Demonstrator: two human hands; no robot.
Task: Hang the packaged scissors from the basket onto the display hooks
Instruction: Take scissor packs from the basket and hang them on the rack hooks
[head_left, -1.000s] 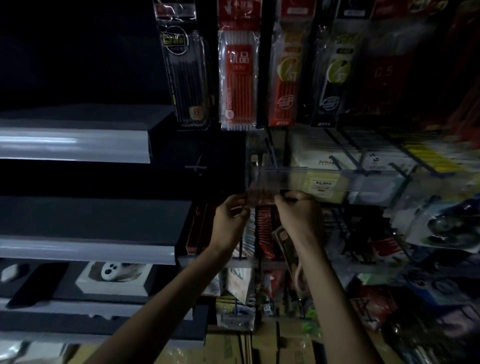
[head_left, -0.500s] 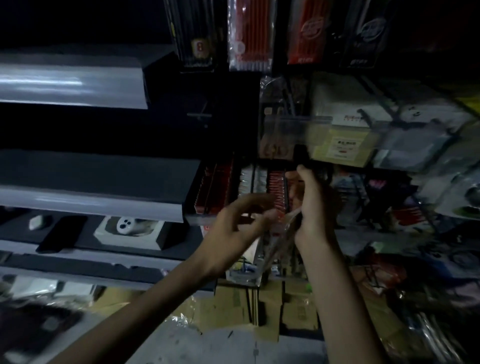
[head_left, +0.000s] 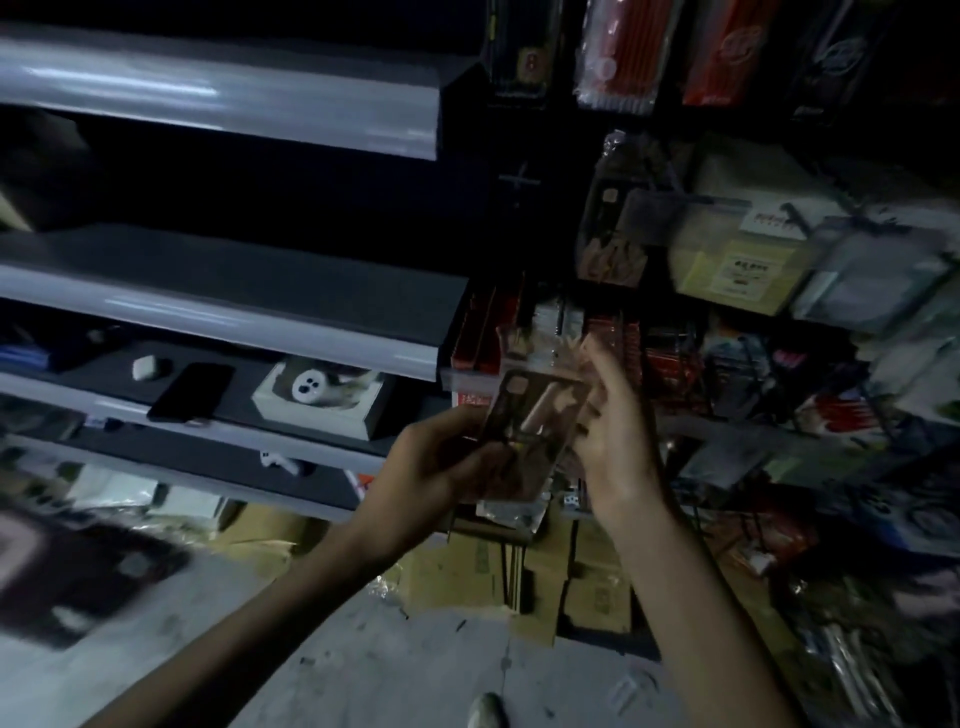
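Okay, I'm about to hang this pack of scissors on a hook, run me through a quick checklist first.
1. Grip on pack: ok. The left hand grips the packaged scissors low on the left; the right hand holds the right edge.
2. Pack upright: not ok, it is tilted.
3. Hang hole found: cannot tell, the top is blurred.
4. Pack at hook height: not ok, it sits below the display hooks.
5. Free hook: cannot tell, too dark.
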